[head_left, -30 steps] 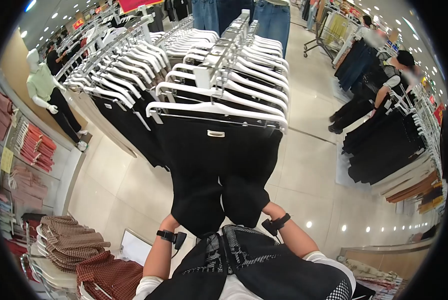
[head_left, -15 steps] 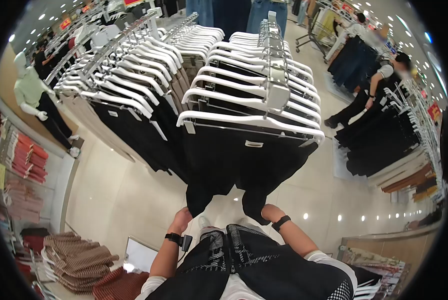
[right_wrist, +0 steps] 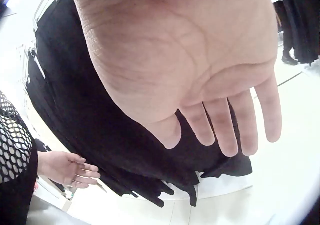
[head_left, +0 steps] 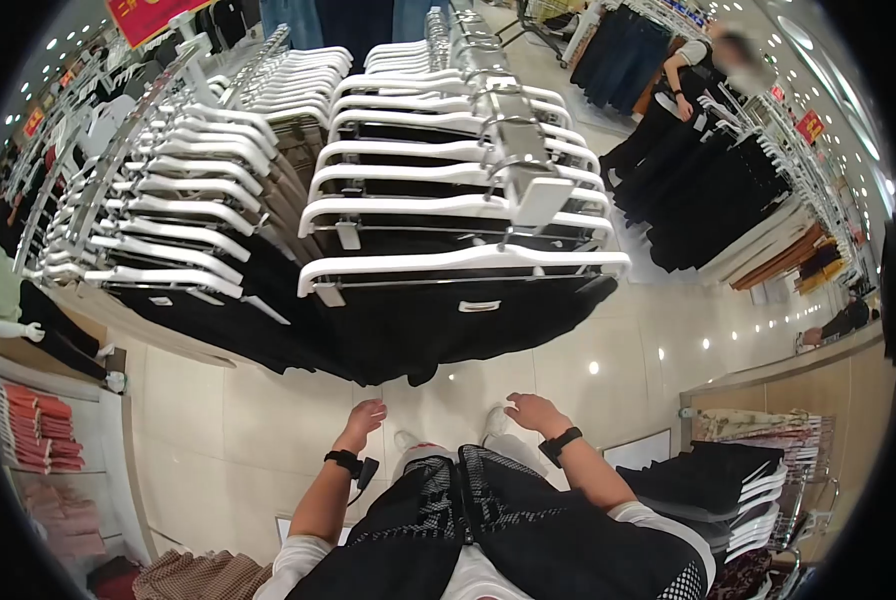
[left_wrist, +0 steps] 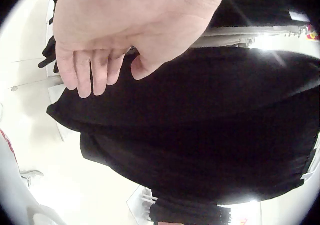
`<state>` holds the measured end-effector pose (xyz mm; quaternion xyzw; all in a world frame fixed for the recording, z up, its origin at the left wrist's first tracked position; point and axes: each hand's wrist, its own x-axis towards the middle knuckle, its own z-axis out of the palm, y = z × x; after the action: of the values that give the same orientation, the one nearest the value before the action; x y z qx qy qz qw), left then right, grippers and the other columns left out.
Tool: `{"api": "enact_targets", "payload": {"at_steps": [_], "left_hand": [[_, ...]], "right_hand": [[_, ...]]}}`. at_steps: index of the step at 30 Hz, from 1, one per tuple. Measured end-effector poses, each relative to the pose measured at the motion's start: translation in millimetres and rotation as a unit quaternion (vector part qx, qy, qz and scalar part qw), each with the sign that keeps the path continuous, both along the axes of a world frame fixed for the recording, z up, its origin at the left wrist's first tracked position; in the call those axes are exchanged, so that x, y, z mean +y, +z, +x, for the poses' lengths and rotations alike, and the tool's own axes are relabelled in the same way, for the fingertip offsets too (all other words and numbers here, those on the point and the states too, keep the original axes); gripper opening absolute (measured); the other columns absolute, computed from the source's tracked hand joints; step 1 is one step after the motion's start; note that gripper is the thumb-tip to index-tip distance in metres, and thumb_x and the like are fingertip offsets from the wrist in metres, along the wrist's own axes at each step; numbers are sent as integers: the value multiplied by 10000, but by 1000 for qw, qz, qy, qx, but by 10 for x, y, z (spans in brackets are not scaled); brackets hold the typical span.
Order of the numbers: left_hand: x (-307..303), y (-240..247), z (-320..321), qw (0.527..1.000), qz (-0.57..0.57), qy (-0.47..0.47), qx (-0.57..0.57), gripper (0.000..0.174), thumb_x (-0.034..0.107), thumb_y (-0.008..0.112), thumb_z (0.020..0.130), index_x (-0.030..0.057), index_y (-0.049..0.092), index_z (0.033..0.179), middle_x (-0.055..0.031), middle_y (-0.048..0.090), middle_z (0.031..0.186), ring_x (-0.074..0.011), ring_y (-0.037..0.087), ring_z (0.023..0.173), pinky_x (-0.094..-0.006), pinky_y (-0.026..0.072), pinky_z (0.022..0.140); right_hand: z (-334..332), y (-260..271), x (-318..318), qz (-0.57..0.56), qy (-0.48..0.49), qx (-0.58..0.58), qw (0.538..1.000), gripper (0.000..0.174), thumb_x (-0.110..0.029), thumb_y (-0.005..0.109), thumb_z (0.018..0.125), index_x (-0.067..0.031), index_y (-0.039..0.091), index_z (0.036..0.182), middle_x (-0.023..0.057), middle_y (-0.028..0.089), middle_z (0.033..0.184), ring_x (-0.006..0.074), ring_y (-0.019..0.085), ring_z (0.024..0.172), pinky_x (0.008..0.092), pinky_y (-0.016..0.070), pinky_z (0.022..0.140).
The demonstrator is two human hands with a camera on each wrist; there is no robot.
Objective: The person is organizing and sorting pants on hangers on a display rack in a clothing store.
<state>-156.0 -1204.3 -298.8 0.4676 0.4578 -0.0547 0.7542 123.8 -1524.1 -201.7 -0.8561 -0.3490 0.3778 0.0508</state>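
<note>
Hanging from a smooth white hanger [head_left: 463, 262] on the metal rack [head_left: 498, 100], matte black trousers [head_left: 448, 320] fall in soft folds. Left hand [head_left: 363, 420] and right hand [head_left: 540, 413] are near the cloth, each grip open and holding nothing, fingers loosely extended.

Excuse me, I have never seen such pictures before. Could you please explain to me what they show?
There is no robot here, only a person working with bare hands. The wide picture comes from a camera on the head, looking forward and down. The two close ones come from cameras on the wrists, each watching its own hand. In front, black clothes hang from white hangers on a metal rack, above a pale floor. The left hand and right hand are both open and hold nothing.
</note>
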Motion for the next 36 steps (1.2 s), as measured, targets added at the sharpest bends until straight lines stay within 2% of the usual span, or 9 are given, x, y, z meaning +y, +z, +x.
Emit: {"api": "enact_targets", "payload": {"at_steps": [3,6,9,16,20,26,30,33,36], "left_hand": [[-130,56,323,1000,4,-8,-24,529,329,542,986,21,533,1415,-134,657,1305,-252,645,1171,-395,474,1010],[-365,19,626,999,26,-17,-33,411,296,605,970,80,607,1319,-60,724,1078,-178,700,922,-293,521,811],[-552,-56,874,998,34,-45,-24,370,252,559,1005,84,613,1330,-83,734,1039,-189,714,859,-299,543,773],[-1301,-544,1158,982,32,164,90,384,137,505,1016,47,561,1385,-167,740,1005,-245,721,810,-338,567,725],[-1632,-1299,719,974,55,68,210,568,106,718,895,48,490,1412,-148,728,996,-255,722,779,-371,536,616],[-2294,-829,830,961,34,-1,275,283,131,805,860,14,671,1080,-98,736,860,-206,698,666,-329,520,557],[-2217,-703,1366,952,-33,-4,304,170,166,694,959,36,707,1067,-99,740,805,-182,681,627,-316,500,526],[-2057,-1249,1752,953,-4,16,304,281,261,529,1055,63,702,1152,-132,755,836,-183,657,578,-320,503,524],[-1838,-1733,2233,984,-44,-25,171,407,324,539,1060,63,577,1370,-163,746,1049,-211,699,798,-330,555,649]], "right_hand": [[151,-96,-149,24,-6,-2,1000,480,-384,564,983,-62,628,1334,201,725,1160,377,673,1116,471,531,965],[383,-177,-331,63,-6,9,998,479,-380,571,983,-58,629,1334,199,737,1124,378,686,1082,464,535,953],[738,-165,-502,76,-14,45,996,482,-378,570,984,-51,628,1333,206,728,1150,379,676,1108,469,529,963],[1880,-170,-1319,94,-37,82,992,479,-372,579,987,-40,630,1328,207,735,1132,384,689,1077,462,536,953],[2433,-221,-1667,81,-12,65,994,477,-370,591,985,-31,637,1318,206,739,1115,384,691,1069,453,539,948],[3004,-117,-1553,113,-11,111,987,462,-352,599,991,-25,635,1315,208,736,1122,380,692,1063,445,541,935],[3302,-154,-1268,133,20,105,985,454,-340,606,997,-27,623,1325,196,742,1109,372,700,1034,438,548,913],[3605,-43,-1042,119,27,111,986,454,-344,605,999,-29,622,1324,196,740,1114,376,698,1034,440,548,913],[3977,12,-870,87,64,95,990,456,-350,592,1003,-28,619,1326,190,740,1111,381,693,1044,450,546,909]]}}
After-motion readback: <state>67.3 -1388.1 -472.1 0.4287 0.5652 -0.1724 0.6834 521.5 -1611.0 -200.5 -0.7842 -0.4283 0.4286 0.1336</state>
